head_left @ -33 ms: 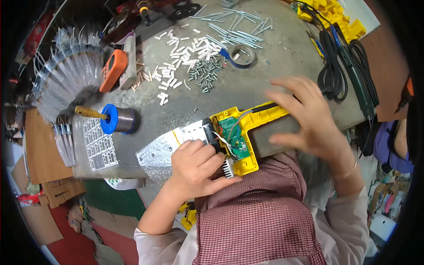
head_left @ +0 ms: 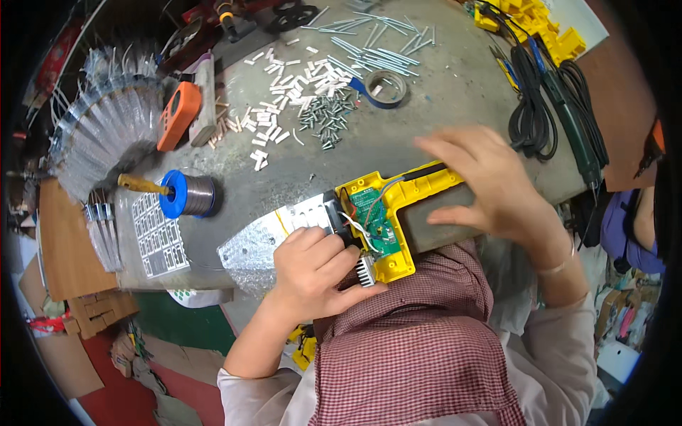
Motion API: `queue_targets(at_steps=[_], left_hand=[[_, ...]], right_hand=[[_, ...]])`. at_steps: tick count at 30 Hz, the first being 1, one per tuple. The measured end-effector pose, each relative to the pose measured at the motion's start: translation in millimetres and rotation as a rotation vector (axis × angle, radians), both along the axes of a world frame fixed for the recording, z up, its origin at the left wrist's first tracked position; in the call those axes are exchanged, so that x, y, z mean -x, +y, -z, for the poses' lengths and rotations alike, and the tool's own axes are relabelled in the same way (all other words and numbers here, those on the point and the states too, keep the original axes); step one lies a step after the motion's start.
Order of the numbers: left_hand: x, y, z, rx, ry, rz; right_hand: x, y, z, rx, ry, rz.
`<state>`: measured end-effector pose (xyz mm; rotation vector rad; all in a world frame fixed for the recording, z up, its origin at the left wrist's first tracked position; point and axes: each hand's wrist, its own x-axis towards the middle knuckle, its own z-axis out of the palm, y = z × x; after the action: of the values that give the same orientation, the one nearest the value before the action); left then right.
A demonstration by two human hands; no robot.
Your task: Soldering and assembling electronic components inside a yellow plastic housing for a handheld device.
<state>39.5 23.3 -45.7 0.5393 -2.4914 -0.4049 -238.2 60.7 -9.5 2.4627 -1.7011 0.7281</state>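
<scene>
A yellow open-shelled tool housing [head_left: 401, 266] lies at the table's near edge, its handle pointing right. Inside it sit a green circuit board [head_left: 364, 204] with thin wires and a black cable [head_left: 424, 171] along the handle. Toward the left the tool continues into a silver, bubble-wrapped tapered part [head_left: 249, 245]. My left hand [head_left: 312, 273] is closed around the joint between the two, its thumb below a finned metal heat sink [head_left: 365, 271]. Over the handle hovers my right hand [head_left: 490, 184], fingers and thumb apart, holding nothing.
Beyond the tool lie white tubes [head_left: 266, 128], small screws [head_left: 328, 121], long metal rods [head_left: 376, 57] and a tape roll [head_left: 387, 90]. A blue solder spool [head_left: 179, 194] and a label sheet [head_left: 158, 234] are left. At right are a green corded tool [head_left: 574, 135] and yellow parts [head_left: 547, 32].
My right hand has shifted slightly to the left over the handle, fingers still apart. My left hand keeps its grip, and the tool stays in place.
</scene>
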Motion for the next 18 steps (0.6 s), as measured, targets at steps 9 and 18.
queue_targets(at_steps=[9, 18], left_hand=[[2.7, 0.4, 3.8, -0.134, 0.163, 0.023], [20.4, 29.1, -5.9, 0.015, -0.057, -0.310]], right_hand=[[13.8, -6.2, 19.9, -0.253, -0.166, -0.158], [8.7, -60.2, -14.2, -0.137, -0.115, -0.169]])
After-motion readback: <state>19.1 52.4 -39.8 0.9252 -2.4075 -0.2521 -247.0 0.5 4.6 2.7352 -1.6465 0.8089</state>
